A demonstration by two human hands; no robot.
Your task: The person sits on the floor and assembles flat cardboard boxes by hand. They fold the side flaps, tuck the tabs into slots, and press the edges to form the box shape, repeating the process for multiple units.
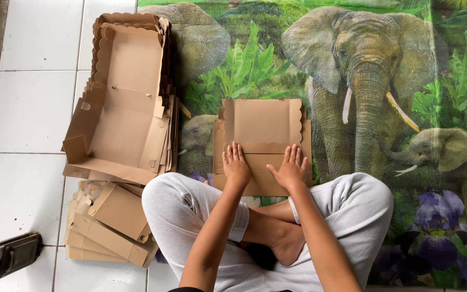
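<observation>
Folding looks to be the step in hand: a flat cardboard box blank [262, 145] lies on the elephant-print mat [385, 81] just in front of the person's crossed legs, its scalloped top flap already turned down over the middle. Both palms press on the lower panel, along the crease under that flap. The left hand [235, 165] lies flat with its fingers [233, 152] straight and close together, gripping nothing; the right hand [290, 167] lies flat as well, its fingers [297, 153] slightly spread and the thumb held out to the side, also gripping nothing. By my judgement the crease is being flattened, and the next move calls for lifting the side panels and tucking their tabs, which needs a pinch and not a flat palm. To the person's left, on the white tiled floor [28, 108], stands a stack of opened boxes [125, 103], and nearer the knee a pile of folded ones [109, 224].
</observation>
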